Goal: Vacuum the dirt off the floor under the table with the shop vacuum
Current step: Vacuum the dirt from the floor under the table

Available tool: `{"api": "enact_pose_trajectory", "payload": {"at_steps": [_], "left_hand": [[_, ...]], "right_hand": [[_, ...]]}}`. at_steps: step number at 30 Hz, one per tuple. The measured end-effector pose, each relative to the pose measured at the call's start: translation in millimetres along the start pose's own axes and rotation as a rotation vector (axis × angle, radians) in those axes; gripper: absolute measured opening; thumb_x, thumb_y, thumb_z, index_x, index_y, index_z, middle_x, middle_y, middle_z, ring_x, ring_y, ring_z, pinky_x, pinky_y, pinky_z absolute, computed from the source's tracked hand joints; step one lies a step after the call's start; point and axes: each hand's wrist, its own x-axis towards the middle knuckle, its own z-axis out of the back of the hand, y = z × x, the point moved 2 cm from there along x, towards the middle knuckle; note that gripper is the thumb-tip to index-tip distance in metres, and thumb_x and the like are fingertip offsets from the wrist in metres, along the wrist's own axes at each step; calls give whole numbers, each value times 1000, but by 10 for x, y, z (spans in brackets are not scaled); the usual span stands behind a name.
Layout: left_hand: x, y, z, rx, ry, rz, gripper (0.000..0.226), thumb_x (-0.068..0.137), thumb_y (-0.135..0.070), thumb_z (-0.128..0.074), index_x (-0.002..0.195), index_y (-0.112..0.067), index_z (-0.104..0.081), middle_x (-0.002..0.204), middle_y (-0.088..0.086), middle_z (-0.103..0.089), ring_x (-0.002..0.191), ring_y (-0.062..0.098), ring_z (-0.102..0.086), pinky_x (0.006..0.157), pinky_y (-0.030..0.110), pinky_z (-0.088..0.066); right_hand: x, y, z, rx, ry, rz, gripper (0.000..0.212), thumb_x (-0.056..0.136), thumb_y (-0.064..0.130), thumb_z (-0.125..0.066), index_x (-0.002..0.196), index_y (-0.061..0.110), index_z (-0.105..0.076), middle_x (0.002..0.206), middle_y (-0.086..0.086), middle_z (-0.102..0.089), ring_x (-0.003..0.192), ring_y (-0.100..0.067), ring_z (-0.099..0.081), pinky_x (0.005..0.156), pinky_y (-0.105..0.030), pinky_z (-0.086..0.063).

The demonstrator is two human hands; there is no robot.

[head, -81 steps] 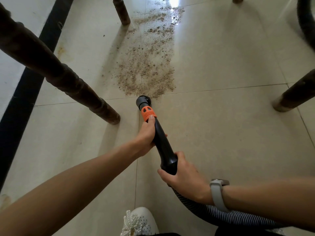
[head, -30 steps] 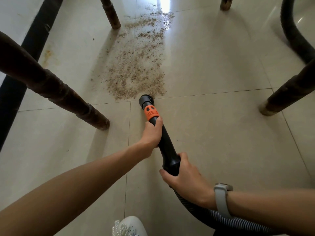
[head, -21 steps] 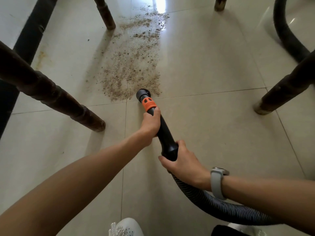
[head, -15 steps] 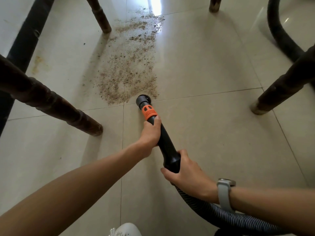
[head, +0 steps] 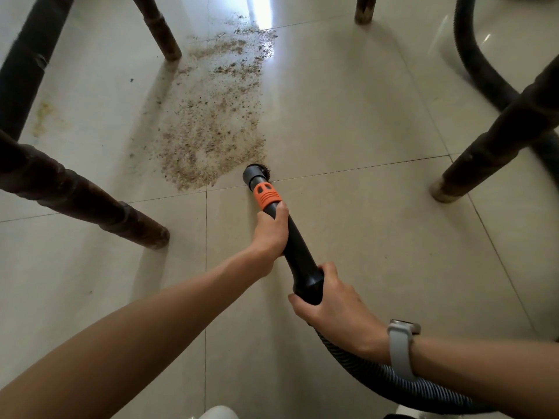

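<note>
The dirt (head: 211, 122) lies on the floor (head: 348, 116) between the bench legs, nearest the far left leg (head: 160, 31). The vacuum nozzle (head: 255, 173) sits at the patch's near right edge. The left hand (head: 270, 231) holds the wand (head: 298, 252) ahead of the right hand (head: 335, 316); the hose (head: 393, 382) trails behind to the right.

Wand: a black vacuum wand (head: 298, 246) with an orange collar (head: 266, 195) slants down to the tiled floor (head: 363, 231).
Nozzle: the brush nozzle (head: 255, 173) sits at the near right edge of the dirt patch (head: 211, 116).
Left hand: the left hand (head: 270, 232) grips the wand just below the collar.
Right hand: the right hand (head: 335, 316), a white watch (head: 400, 347) on its wrist, holds the wand's wide end where the ribbed hose (head: 393, 385) joins.
Legs: dark table legs (head: 90, 204) stand around the patch.
</note>
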Motion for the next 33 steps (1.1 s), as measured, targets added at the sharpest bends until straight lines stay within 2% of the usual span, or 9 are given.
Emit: {"api": "enact_pose_trajectory", "payload": {"at_steps": [5,8,11,16,18,20,26,30,33], "left_hand": [[40,-71,-54,9,29,-15,50,97,-44,-38,130,-7,-36,105,13,-54,100,32,-58,87,45,-52],[79,-182,-104,41,76,-11,52,97,-44,-39,132,-7,-31,98,9,-51,92,26,-57,76,40,-52],[131,-313,-169,80,104,-18,55,97,-44,-40,135,-6,-28,104,10,-51,90,25,-56,69,37,-51],[274,-589,-246,109,153,-37,55,97,-44,-42,136,-7,-29,99,9,-53,81,21,-57,58,30,-49],[334,-682,-274,101,182,-63,50,97,-44,-43,131,-9,-35,91,6,-54,76,19,-56,59,28,-49],[390,-759,-304,93,207,-98,44,98,-42,-43,127,-10,-40,94,7,-55,83,21,-58,65,29,-49],[557,-913,-314,65,211,-163,32,98,-39,-43,117,-13,-46,104,9,-55,94,25,-55,75,34,-47],[583,-936,-303,43,210,-177,38,99,-39,-43,123,-10,-46,105,9,-56,95,24,-56,72,31,-48],[567,-904,-316,25,213,-183,40,99,-38,-43,124,-8,-45,103,10,-55,93,23,-55,71,30,-49]], "right_hand": [[51,-22,33,68,-3,-14,42,80,43,-65,106,23,-38,81,0,-65,69,-18,-66,66,-38,-56],[148,-32,73,200,9,-30,36,81,37,-68,102,23,-41,75,0,-67,61,-9,-66,56,-25,-53],[267,-37,123,265,-13,-37,33,82,34,-68,99,21,-43,73,3,-64,56,-3,-63,51,-16,-47],[531,9,185,354,-67,-69,33,84,36,-67,101,20,-43,80,-1,-64,69,-14,-66,62,-28,-54],[643,34,226,397,-82,-81,35,84,36,-66,104,17,-44,88,-7,-64,77,-21,-67,64,-32,-54],[741,71,277,429,-85,-90,33,85,34,-64,105,16,-45,92,-12,-64,79,-24,-66,63,-31,-52],[950,203,361,460,-66,-81,32,88,29,-63,108,10,-46,86,-9,-63,70,-18,-65,58,-27,-52],[998,218,413,511,-42,-66,23,88,26,-63,99,12,-48,82,-12,-64,68,-24,-65,70,-42,-56],[957,201,446,528,-25,-57,16,89,25,-61,95,15,-49,77,-11,-64,66,-24,-65,70,-42,-56]]}}
